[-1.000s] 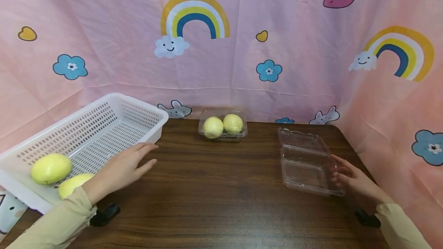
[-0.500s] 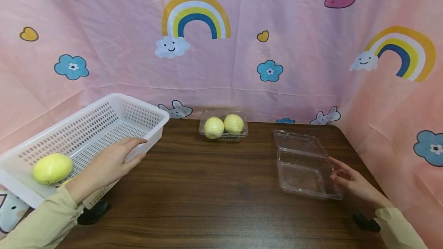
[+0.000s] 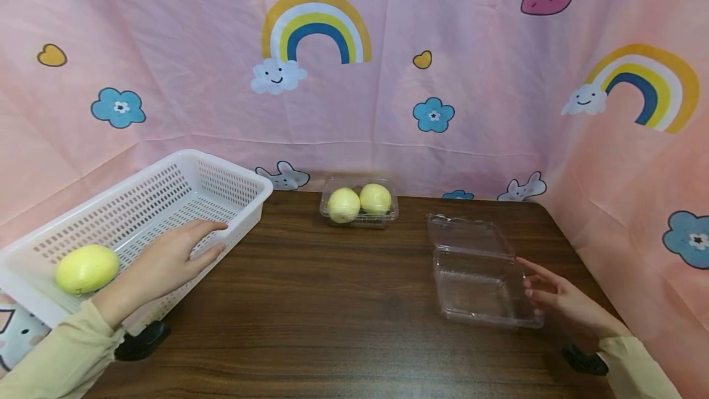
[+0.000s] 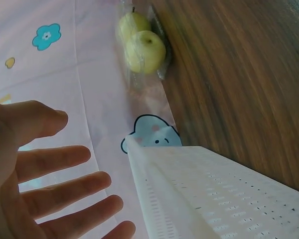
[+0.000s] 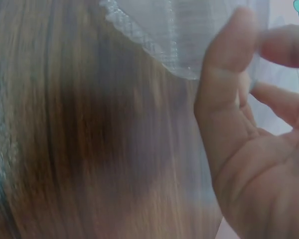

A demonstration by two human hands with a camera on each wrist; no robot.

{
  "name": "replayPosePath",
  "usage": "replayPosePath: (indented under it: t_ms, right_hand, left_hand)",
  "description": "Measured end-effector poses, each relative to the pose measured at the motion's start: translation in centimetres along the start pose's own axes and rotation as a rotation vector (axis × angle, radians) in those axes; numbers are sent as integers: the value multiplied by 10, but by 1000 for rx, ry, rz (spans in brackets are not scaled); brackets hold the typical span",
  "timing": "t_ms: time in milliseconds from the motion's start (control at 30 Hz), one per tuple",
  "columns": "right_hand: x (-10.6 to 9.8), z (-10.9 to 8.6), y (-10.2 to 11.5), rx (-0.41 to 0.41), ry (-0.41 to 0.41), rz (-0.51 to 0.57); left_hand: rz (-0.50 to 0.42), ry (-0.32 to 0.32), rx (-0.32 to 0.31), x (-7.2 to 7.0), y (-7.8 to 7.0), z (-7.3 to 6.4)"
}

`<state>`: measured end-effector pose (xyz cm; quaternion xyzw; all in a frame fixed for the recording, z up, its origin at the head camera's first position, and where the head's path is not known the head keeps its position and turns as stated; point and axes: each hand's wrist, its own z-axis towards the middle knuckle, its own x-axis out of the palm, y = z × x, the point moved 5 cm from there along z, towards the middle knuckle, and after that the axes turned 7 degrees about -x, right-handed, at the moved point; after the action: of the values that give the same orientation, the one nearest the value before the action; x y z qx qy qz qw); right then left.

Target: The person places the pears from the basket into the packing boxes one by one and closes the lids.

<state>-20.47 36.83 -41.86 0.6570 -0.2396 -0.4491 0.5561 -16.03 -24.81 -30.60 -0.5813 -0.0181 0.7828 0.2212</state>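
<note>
My left hand [image 3: 166,260] hovers over the near side of a white perforated basket [image 3: 252,202], its fingers spread and holding nothing. A yellow-green fruit [image 3: 87,268], round like an apple or pear, lies in the basket's near left end; my forearm covers the spot beside it. On the right of the table an empty clear plastic clamshell box [image 3: 479,285] stands with its lid [image 3: 471,236] folded back. My right hand [image 3: 570,300] is at the box's right side, index finger near the hinge and thumb near the wall; in the right wrist view the thumb overlaps the box's edge.
A second clear box [image 3: 370,220] at the table's back edge holds two yellow-green fruits [image 3: 376,199], one with a stem. Pink printed cloth [image 3: 343,116] hangs behind and along the sides of the dark wooden table [image 3: 354,313].
The clamshell box has slid left and nearer with my right hand at its side. My left hand has moved left over the basket, and its second fruit has gone out of sight behind my forearm.
</note>
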Motion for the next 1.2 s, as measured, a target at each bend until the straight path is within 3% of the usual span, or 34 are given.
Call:
replayPosePath:
  t_ms: [233,533,967,1200]
  right_hand:
    - [9,-2,0,101,45,97]
    - [17,0,0,62,114,107]
    - [36,2,10,-16,221,231]
    - [48,1,13,-10,247,254]
  left_hand:
    - [-7,-1,14,-5,7,1]
    - [-23,-10,30,-15,20,3]
    - [-48,-12,12,-30,42,7]
    - [-63,23,-31,-35,57,7]
